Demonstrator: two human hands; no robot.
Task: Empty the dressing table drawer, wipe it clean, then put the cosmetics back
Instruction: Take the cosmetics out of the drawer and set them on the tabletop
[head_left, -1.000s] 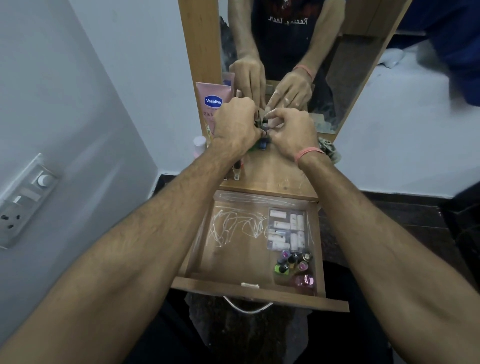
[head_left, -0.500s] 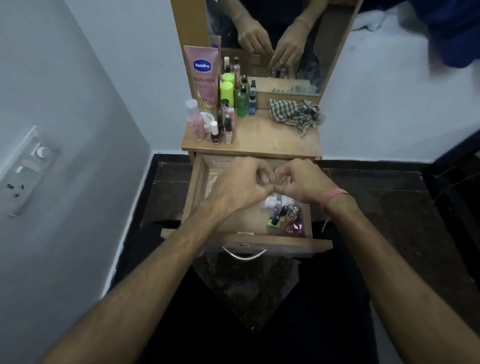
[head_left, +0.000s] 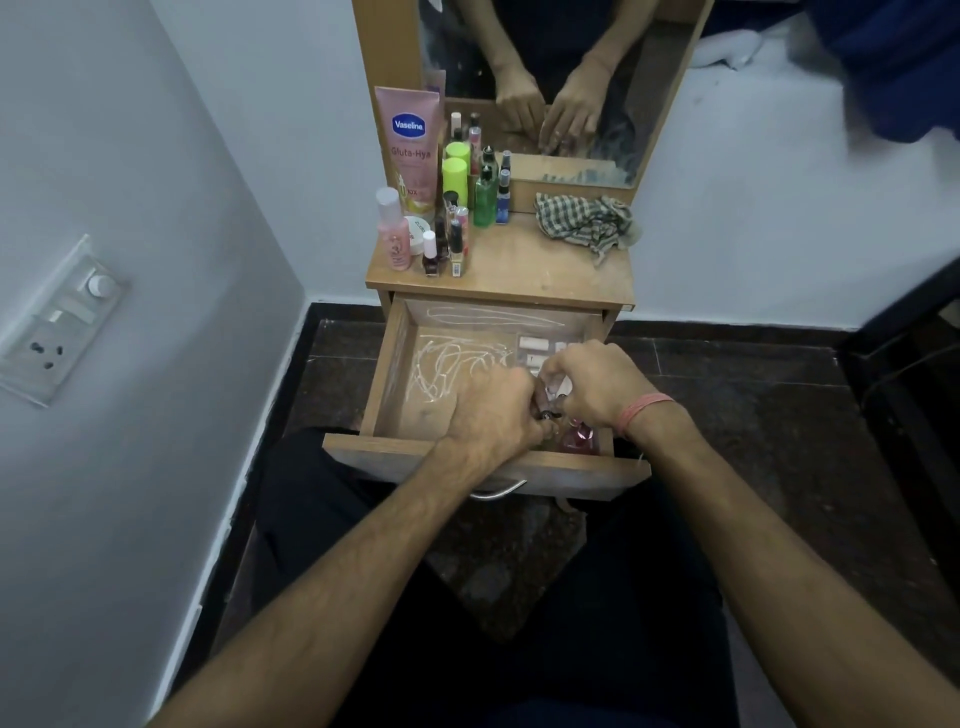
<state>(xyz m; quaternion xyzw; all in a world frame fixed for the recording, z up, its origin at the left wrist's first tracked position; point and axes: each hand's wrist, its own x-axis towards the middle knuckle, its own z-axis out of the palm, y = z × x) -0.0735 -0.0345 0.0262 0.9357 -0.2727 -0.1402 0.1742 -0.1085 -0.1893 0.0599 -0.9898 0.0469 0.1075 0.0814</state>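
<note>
Lowering further into drawer (head_left: 395, 364), left hand (head_left: 488, 415), right hand (head_left: 597, 384), small bottles hidden

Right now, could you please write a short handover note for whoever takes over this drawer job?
Left hand and right hand: both down in the open drawer, closed around small bottles at its front right corner; a pink bottle stands there.
Still on the tabletop: Vaseline tube, green bottles, nail polishes, checked cloth.
Done: refilling has started.
Left: move the remaining cosmetics back into the drawer.
</note>
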